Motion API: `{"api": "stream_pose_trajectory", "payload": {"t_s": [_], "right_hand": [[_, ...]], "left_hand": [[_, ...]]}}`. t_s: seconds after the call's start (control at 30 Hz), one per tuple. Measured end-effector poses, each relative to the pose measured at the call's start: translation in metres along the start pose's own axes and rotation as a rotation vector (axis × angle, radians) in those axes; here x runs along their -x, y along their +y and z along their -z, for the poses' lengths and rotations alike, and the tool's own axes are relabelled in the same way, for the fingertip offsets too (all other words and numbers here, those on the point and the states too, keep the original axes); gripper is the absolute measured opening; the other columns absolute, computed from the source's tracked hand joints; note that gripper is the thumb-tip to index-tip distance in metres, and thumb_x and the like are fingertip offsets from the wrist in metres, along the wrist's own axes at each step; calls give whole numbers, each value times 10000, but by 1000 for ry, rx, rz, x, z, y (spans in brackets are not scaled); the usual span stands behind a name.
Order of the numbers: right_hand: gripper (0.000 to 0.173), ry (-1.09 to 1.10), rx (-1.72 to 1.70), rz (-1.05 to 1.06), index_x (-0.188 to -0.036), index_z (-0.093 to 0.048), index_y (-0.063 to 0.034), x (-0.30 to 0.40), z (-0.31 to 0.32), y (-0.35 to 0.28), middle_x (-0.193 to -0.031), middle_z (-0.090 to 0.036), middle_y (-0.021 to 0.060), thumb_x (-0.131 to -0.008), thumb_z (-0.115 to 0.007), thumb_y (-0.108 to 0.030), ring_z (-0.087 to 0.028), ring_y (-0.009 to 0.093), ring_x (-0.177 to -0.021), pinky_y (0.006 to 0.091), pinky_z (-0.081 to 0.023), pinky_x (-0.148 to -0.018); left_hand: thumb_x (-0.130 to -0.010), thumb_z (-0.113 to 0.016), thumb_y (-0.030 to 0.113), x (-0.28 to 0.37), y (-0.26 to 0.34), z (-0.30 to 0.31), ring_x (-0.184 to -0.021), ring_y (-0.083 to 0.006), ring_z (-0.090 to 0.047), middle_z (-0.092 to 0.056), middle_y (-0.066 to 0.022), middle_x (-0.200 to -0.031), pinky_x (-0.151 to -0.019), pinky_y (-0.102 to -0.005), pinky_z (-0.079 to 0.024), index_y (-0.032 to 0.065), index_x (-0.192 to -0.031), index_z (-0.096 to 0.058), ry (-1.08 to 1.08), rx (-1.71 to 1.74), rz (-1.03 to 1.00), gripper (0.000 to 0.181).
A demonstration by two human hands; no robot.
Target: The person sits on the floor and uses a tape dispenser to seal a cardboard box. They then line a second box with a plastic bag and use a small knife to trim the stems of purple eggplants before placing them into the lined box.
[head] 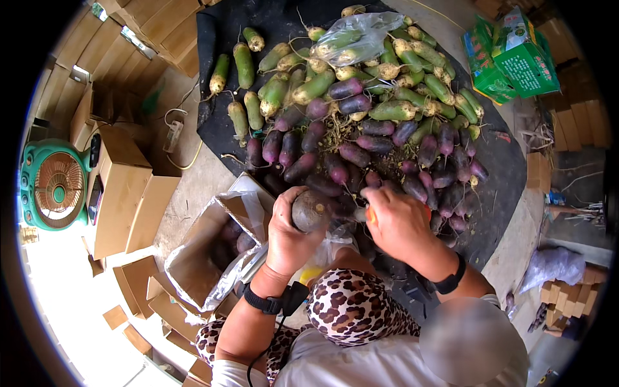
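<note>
My left hand (286, 237) grips a round, dark purple radish (308, 212) with a pale spot at its end. To its right, my right hand (399, 225) is closed around a small knife (371, 215) with an orange-red handle. Motion blurs the blade, and whether it touches the radish cannot be told. Beyond both hands, purple radishes (354, 154) lie heaped on a black ground sheet (500, 159). By my left forearm stands a cardboard box (193, 254) with a plastic liner, holding several purple radishes (231, 238).
Green radishes (314, 87) lie at the sheet's far side, partly under a clear plastic bag (360, 38). A teal fan (58, 186) stands left beside cardboard boxes (123, 188). Green printed cartons (524, 63) sit at far right. A power strip (173, 135) and cable lie on the floor.
</note>
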State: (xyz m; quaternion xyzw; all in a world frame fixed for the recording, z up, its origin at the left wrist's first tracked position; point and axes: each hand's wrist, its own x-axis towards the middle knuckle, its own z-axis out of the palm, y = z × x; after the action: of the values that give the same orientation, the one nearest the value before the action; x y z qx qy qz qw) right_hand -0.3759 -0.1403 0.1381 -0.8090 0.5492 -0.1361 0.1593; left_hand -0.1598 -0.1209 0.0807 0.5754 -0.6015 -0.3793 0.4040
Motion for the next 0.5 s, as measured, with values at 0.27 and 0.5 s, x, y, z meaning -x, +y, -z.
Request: {"api": "stream_pose_trajectory", "payload": {"t_s": [0.27, 0.5], "right_hand": [[144, -106, -62, 30, -869, -531, -38, 10, 13, -1, -795, -630, 132, -828, -642, -121, -657, 341, -693, 435, -526, -612], [218, -216, -18, 17, -1002, -566, -39, 13, 12, 3, -836, -635, 142, -824, -659, -123, -654, 352, -713, 457, -518, -618]], "left_hand": [[-628, -750, -26, -4, 9, -2, -1072, -233, -580, -596, -106, -1143, -965, -339, -458, 54, -1255, -517, 22, -121, -166, 674], [-619, -759, -20, -5, 11, 2, -1083, -279, -591, -604, -135, -1157, -970, -361, -466, 57, -1247, -529, -22, -213, -256, 673]]}}
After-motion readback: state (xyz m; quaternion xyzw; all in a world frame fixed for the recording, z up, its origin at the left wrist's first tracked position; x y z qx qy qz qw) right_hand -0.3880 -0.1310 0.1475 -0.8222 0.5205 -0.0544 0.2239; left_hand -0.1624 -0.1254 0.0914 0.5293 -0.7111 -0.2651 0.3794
